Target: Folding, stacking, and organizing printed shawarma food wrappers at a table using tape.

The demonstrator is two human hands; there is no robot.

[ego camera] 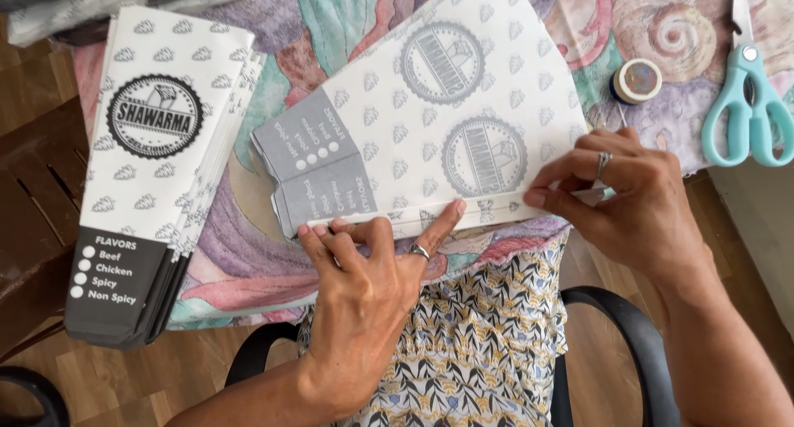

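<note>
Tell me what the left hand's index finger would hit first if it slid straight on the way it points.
The left hand points its index finger up-right along the white printed paper sheet's folded edge. Sliding on, it would likely first meet the right hand's fingers, pressed on that same edge.

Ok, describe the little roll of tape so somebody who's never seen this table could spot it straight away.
Start at the patterned tablecloth and go to its far right, where turquoise scissors lie. Just left of them, above the right hand, sits the tape roll. It is the only small round thing there.
</note>
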